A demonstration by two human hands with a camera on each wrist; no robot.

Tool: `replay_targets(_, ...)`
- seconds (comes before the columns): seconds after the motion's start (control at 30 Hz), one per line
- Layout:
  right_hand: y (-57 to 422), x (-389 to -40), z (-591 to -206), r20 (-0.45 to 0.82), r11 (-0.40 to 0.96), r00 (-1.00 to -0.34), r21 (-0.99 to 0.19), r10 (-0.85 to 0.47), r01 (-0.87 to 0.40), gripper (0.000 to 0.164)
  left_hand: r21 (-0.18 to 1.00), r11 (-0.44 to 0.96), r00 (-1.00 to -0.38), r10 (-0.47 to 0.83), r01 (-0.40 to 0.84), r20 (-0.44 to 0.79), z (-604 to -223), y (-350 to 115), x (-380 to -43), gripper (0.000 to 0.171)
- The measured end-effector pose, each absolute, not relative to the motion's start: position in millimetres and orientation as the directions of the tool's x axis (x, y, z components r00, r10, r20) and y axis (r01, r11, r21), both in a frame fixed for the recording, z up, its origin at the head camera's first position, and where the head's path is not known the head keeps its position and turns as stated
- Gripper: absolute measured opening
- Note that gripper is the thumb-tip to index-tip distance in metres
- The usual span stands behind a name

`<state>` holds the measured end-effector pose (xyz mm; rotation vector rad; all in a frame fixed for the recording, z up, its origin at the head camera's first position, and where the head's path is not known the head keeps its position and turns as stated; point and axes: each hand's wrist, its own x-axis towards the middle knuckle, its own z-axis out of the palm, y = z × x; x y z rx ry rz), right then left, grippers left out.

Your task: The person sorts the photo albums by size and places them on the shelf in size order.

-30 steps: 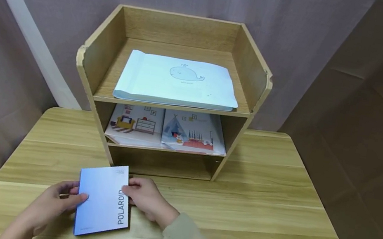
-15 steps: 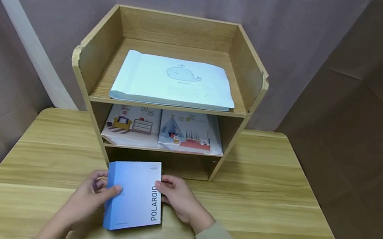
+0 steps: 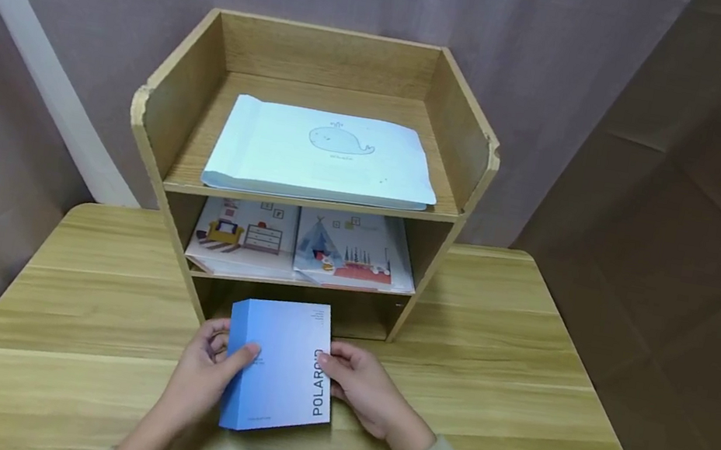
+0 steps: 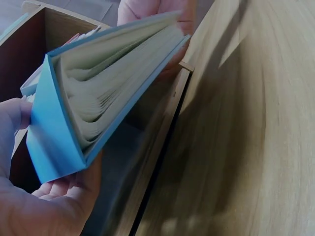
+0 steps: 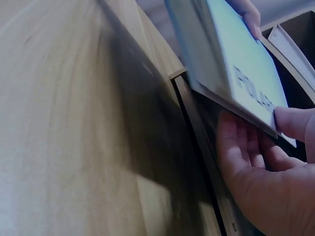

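A blue photo album [image 3: 283, 378] with "POLAROID" printed along its right edge is held above the table, in front of the shelf. My left hand [image 3: 199, 372] grips its spine side, thumb on the cover and fingers behind. On the opposite edge, my right hand [image 3: 369, 392] pinches the album with its thumb over the lettering. The left wrist view shows the album [image 4: 56, 132] from its end, with thick cream pages between the covers. In the right wrist view, the right hand's fingers [image 5: 236, 142] lie under the lower cover.
Behind the album stands a wooden shelf unit [image 3: 440, 257]. A pale book with a whale drawing [image 3: 335, 162] lies on its top tier. Two illustrated books, one showing furniture [image 3: 241, 238] and one a tent [image 3: 355, 256], lie on the middle tier. All stand on a wooden table [image 3: 516, 407].
Both hands have carried the album rightward and slightly up, from left of the shelf to in front of its bottom tier. The album has turned, so more of its spine shows.
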<state>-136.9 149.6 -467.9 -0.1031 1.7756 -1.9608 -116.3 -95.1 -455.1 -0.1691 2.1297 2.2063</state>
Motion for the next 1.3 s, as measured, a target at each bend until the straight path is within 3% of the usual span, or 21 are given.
replay_targets(0.27,144.3,-127.2,-466.6,-0.249,-0.035,-0.847,-0.953,-0.470,0.300,0.042,0.990,-0.075,-0.986,-0.115,-0.116,-0.124,-451.7,-97.7,-117.9,0.056)
replay_targets(0.57,142.5,-122.6,-468.7,-0.250,-0.050,-0.812,-0.945,-0.527,0.323,0.039,0.989,-0.097,-0.984,-0.130,-0.110,-0.122,-452.5,-99.2,-118.7,0.059)
replay_targets(0.77,142.1,-122.9,-473.9,-0.217,-0.020,-0.846,-0.966,-0.488,0.259,0.037,0.990,-0.072,-0.989,-0.075,-0.119,-0.125,-452.5,-100.2,-120.6,0.059)
replay_targets(0.93,140.6,-124.2,-474.4,-0.199,0.006,-0.873,-0.976,-0.445,0.219,0.034,0.992,-0.028,-0.993,-0.006,-0.120,-0.120,-452.8,-101.9,-120.8,0.069)
replay_targets(1.3,137.0,-130.8,-481.2,-0.199,-0.032,-0.908,-0.974,-0.369,0.226,0.035,0.986,0.052,-0.985,0.070,-0.157,-0.161,-461.2,-101.5,-116.9,0.079)
